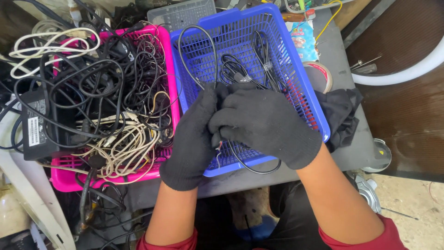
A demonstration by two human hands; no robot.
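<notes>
Grey tabletop [344, 51] crowded with baskets fills the view, beside a dark wooden floor at right. Over the blue plastic mesh basket [303, 88] both hands meet, each in a black knit glove. A thin black cable [252, 167] runs out from under the gloves, loops over the basket's near rim and curls back up; more of its coils lie inside the basket just beyond the fingers. The left hand [192, 139] is curled with its fingers closed around the cable, and the right hand [266, 122] folds over it, fingers bent and pinching the same cable. Forearms rise from red sleeves below. A pink plastic basket [62, 178] of tangled black and beige cables sits just left, touching the blue one.
</notes>
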